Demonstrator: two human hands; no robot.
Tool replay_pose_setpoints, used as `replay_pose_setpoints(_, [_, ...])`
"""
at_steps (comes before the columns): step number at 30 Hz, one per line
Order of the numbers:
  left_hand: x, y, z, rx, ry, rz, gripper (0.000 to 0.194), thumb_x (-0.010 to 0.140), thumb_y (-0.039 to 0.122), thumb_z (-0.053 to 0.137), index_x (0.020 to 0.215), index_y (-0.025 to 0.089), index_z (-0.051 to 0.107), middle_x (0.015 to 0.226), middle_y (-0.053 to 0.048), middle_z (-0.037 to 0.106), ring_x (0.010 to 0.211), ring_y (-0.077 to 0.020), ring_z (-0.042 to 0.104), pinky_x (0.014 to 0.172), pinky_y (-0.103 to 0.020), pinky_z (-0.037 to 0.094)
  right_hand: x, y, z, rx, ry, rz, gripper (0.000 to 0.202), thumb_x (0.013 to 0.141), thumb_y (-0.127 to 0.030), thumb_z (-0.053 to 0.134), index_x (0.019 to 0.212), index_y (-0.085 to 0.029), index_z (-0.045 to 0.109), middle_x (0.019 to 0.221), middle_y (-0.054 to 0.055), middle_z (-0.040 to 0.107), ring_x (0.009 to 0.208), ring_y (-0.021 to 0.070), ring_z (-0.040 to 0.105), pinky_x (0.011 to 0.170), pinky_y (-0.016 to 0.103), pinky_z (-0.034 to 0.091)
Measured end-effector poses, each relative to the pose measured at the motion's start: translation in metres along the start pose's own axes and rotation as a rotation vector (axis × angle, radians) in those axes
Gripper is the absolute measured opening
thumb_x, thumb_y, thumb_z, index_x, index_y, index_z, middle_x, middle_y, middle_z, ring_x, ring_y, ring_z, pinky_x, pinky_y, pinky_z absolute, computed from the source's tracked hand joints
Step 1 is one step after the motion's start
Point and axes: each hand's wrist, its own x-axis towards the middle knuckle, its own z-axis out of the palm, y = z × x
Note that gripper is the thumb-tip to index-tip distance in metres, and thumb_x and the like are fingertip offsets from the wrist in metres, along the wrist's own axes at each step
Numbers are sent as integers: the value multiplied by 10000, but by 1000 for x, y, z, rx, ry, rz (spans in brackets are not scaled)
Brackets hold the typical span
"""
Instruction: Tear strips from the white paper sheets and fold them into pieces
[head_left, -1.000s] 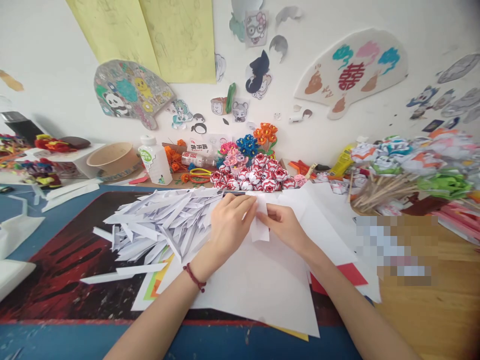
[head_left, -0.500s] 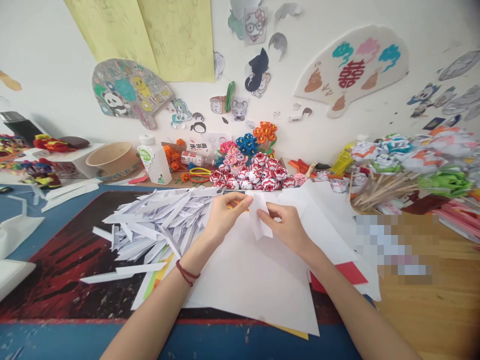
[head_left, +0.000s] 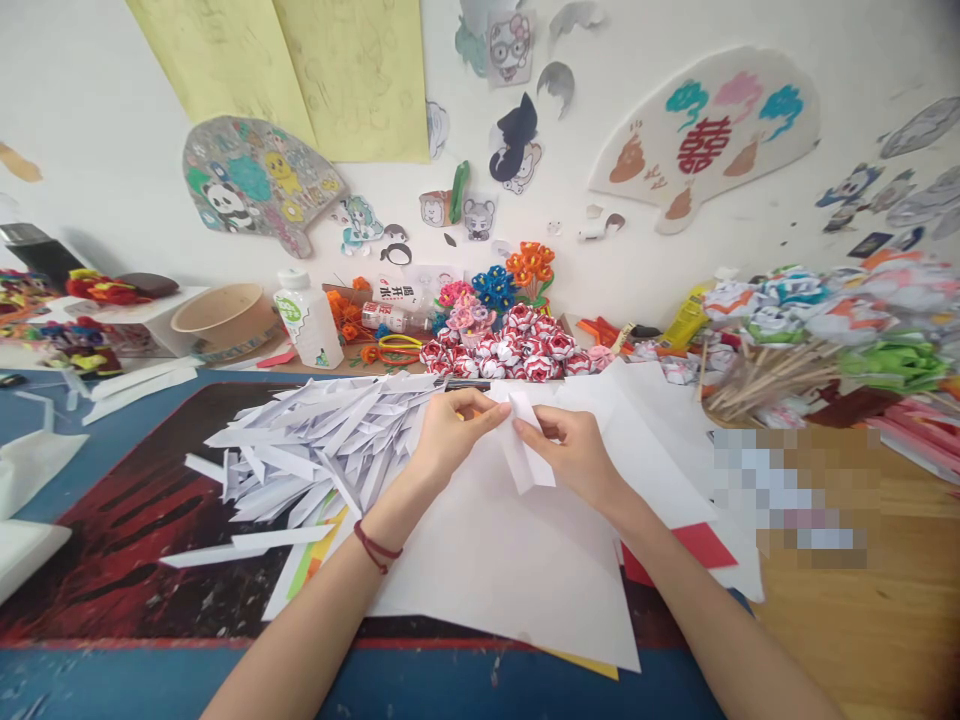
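A small white strip of paper [head_left: 529, 455], creased lengthwise, is held up above the large white sheets [head_left: 517, 570]. My left hand [head_left: 454, 430] pinches its upper left edge between thumb and fingers. From the other side, my right hand [head_left: 566, 440] grips the strip's right edge, thumb in front and fingers behind. Left of my hands lies a heap of folded white paper strips [head_left: 315, 440], with a few loose ones in front of it. Fingertips behind the strip are partly hidden.
Red-and-white paper flowers [head_left: 525, 345] line the back, beside a white bottle [head_left: 309, 320] and a round bowl [head_left: 225, 315]. At right stand paper flowers on wooden sticks [head_left: 780, 375]. Red paper [head_left: 705, 555] sticks out beneath my right forearm. A black-and-red mat [head_left: 150, 530] covers part of the blue table.
The paper strip has shifted slightly down and right, and its fold is angled a little differently. Both hands keep hold of it, having moved only slightly.
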Motion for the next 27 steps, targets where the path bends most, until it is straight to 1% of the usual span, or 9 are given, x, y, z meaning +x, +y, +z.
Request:
replay_pose_setpoints(5, [-1, -1, 2, -56, -13, -50, 292, 713, 432, 696, 682, 144, 657, 819, -53, 694, 716, -148, 593, 605, -241, 415, 0, 0, 0, 3, 8, 0, 330, 852, -409, 547, 631, -166, 514, 586, -32, 343, 549, 99, 336, 494, 232, 295])
replay_pose_setpoints(8, [-2, -1, 2, -126, -30, -98, 289, 695, 429, 712, 671, 150, 640, 784, -40, 687, 705, -140, 596, 607, -237, 426, 0, 0, 1, 18, 5, 4, 329, 850, -409, 548, 632, -166, 511, 587, -32, 337, 551, 99, 338, 490, 231, 296])
replay_pose_setpoints(11, [-2, 0, 4, -172, -22, -129, 276, 686, 404, 725, 647, 150, 624, 755, -33, 678, 694, -133, 593, 605, -234, 429, 0, 0, 2, 31, 9, 2, 332, 850, -401, 550, 623, -165, 498, 584, -32, 330, 549, 98, 337, 483, 228, 292])
replay_pose_setpoints(16, [-3, 0, 6, -173, 6, -103, 262, 703, 387, 717, 658, 143, 632, 773, -30, 668, 675, -116, 562, 596, -229, 413, -1, -2, 4, 62, 13, 7, 314, 852, -387, 550, 635, -167, 493, 591, -30, 356, 555, 97, 355, 487, 225, 298])
replay_pose_setpoints(21, [-3, -1, 7, -111, 38, -49, 253, 708, 375, 719, 643, 146, 633, 710, -9, 627, 632, -101, 505, 569, -228, 370, 0, 2, 5, 56, 57, 3, 386, 825, -402, 589, 572, -177, 405, 568, -44, 296, 530, 85, 304, 470, 227, 249])
replay_pose_setpoints(23, [-3, 0, 7, -113, 33, -35, 248, 711, 362, 719, 634, 145, 626, 718, -14, 629, 632, -104, 501, 568, -232, 365, 1, 4, 5, 100, 43, 35, 369, 822, -416, 594, 587, -175, 441, 573, -37, 341, 534, 92, 340, 470, 227, 268])
replay_pose_setpoints(27, [-2, 1, 4, -132, -35, -21, 241, 717, 358, 712, 652, 142, 628, 766, -34, 646, 668, -121, 526, 586, -240, 372, 4, 2, 3, 276, -46, 105, 278, 816, -421, 605, 736, -155, 598, 688, 12, 540, 616, 134, 490, 533, 242, 380])
